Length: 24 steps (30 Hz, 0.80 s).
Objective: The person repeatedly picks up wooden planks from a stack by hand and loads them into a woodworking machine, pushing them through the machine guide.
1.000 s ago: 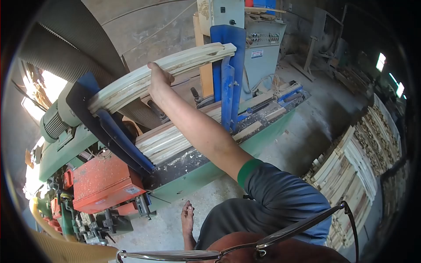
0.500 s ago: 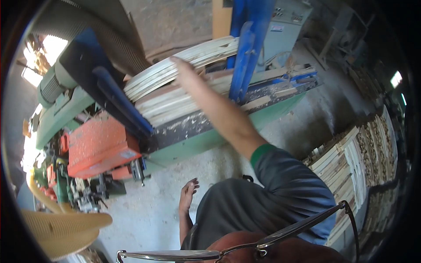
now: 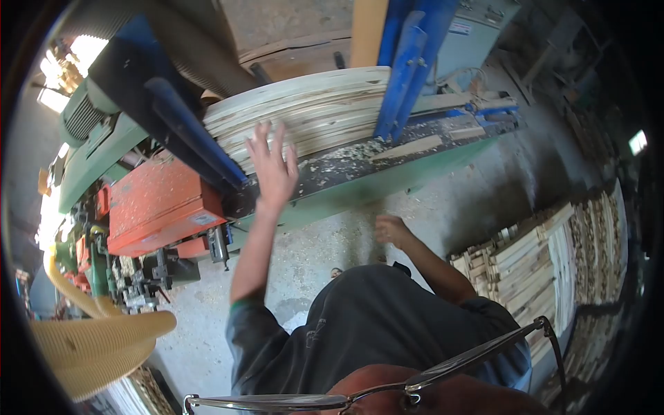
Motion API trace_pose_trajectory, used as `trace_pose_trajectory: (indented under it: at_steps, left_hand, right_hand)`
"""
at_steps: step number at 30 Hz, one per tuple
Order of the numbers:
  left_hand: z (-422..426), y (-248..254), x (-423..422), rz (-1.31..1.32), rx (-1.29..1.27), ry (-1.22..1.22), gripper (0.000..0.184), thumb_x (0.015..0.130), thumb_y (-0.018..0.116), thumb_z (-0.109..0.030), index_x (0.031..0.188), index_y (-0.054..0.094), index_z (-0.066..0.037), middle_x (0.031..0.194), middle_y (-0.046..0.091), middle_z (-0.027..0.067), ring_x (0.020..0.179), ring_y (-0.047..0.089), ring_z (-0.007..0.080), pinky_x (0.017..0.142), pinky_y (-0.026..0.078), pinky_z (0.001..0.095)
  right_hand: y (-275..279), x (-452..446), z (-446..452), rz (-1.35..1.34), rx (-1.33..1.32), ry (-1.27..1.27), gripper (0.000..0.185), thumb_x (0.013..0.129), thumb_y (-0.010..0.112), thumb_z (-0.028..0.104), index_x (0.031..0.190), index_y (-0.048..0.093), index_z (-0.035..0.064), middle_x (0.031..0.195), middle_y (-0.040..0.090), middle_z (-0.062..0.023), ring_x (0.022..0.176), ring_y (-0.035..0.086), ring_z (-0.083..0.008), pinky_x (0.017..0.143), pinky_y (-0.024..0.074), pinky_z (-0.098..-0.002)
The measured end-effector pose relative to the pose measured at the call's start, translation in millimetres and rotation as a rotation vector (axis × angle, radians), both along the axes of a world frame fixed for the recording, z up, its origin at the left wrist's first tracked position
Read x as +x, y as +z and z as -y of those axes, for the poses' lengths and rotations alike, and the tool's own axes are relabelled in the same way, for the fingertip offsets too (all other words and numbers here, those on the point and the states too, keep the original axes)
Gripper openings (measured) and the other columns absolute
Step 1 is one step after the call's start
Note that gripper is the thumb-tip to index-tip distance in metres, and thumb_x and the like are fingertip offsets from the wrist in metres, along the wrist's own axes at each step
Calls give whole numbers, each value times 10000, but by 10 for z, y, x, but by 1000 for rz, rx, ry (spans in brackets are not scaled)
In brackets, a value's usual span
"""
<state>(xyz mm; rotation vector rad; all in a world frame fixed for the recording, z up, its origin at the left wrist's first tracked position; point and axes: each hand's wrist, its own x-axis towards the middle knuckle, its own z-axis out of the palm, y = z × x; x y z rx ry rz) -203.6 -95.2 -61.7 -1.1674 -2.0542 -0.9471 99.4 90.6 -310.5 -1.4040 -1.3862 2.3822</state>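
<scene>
Curved pale wooden strips [image 3: 297, 104] lie stacked between a dark blue guard at the left and a blue upright [image 3: 404, 76] at the right. Just in front of the stack's near edge is my left hand [image 3: 274, 169], fingers spread, holding nothing; its fingertips overlap the lower strips, and I cannot tell whether they touch. My right hand [image 3: 392, 230] is drawn back over the floor in front of the machine, its fingers curled closed with no object visible in it.
The green machine bed [image 3: 332, 194] carries wood chips and loose offcuts. An orange-red box [image 3: 159, 207] and a green motor stand left. A ribbed yellow hose [image 3: 104, 346] is at lower left. Stacks of wooden pieces [image 3: 532, 263] stand at right. A grey control cabinet is behind.
My right hand has let go of the upper strips and pulled back toward my body. These strips now rest lower on the stack. My left hand has risen to the stack's front.
</scene>
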Motion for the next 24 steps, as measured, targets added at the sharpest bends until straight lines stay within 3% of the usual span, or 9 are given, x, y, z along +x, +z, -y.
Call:
trace_pose_trajectory:
  at_steps: [3, 5, 6, 8, 11, 12, 14, 17, 24]
  left_hand:
    - [-471, 203, -537, -228, -133, 123, 546, 983, 597, -316, 1485, 480, -135, 1501, 412, 201, 1484, 292, 410, 1159, 180, 690]
    - [-682, 175, -906, -296, -222, 170, 542, 988, 570, -368, 1482, 487, -162, 1501, 419, 186, 1476, 305, 393, 1164, 184, 669]
    - [-733, 129, -1037, -365, -315, 240, 541, 992, 544, -420, 1479, 493, -190, 1501, 426, 171, 1469, 317, 376, 1170, 188, 648]
    - [-758, 48, -1219, -345, -335, 261, 533, 991, 532, -440, 1475, 499, -218, 1500, 435, 154, 1449, 340, 359, 1165, 201, 629]
    - [-848, 35, -1296, -344, -359, 293, 541, 982, 530, -481, 1471, 504, -250, 1491, 450, 132, 1411, 376, 340, 1151, 229, 595]
    - [-843, 24, -1276, -352, -364, 299, 556, 974, 539, -502, 1471, 503, -255, 1484, 457, 128, 1392, 390, 337, 1143, 243, 579]
    - [-778, 14, -1239, -358, -371, 307, 572, 966, 549, -522, 1472, 501, -260, 1477, 465, 123, 1374, 405, 334, 1134, 256, 564]
    - [-717, 70, -1166, -384, -338, 211, 682, 902, 611, -591, 1475, 483, -245, 1435, 489, 119, 1354, 423, 317, 1107, 291, 554]
    - [-770, 51, -1185, -362, -414, 302, 776, 841, 686, -588, 1489, 461, -224, 1448, 484, 142, 1341, 435, 338, 1108, 298, 560]
  right_hand:
    - [-362, 631, 37, -28, 108, 134, 538, 906, 712, 306, 1362, 581, 51, 1059, 669, -114, 934, 673, -265, 747, 588, -432]
    - [-324, 922, 154, 230, 467, 134, 608, 867, 747, 300, 1371, 587, 0, 1032, 697, -140, 885, 675, -259, 735, 580, -409]
    - [-427, 1103, 175, 234, 464, 120, 608, 867, 747, 300, 1371, 587, 0, 1032, 697, -140, 885, 675, -259, 735, 580, -409]
    - [-803, 1522, 135, 430, 686, 141, 572, 783, 767, 280, 1254, 668, -29, 1053, 719, -177, 926, 691, -285, 817, 555, -386]
    - [-1205, 2095, 278, 554, 830, 66, 576, 763, 772, 299, 1220, 683, -39, 1104, 718, -228, 1014, 695, -320, 895, 547, -388]
    - [-1229, 2214, 360, 558, 822, 67, 576, 763, 772, 299, 1220, 683, -39, 1104, 718, -228, 1014, 695, -320, 895, 547, -388]
    - [-1265, 2427, 471, 628, 466, -33, 613, 744, 779, 323, 1221, 678, -49, 1173, 705, -245, 1120, 674, -355, 976, 530, -395]
    - [-1971, 2823, 602, 708, 488, -1, 615, 727, 786, 319, 1218, 683, -37, 1198, 701, -243, 1174, 654, -366, 1010, 518, -394]
    - [-1972, 2823, 733, 765, 435, 60, 600, 706, 786, 324, 1196, 705, -13, 1181, 712, -231, 1136, 675, -356, 993, 532, -387]
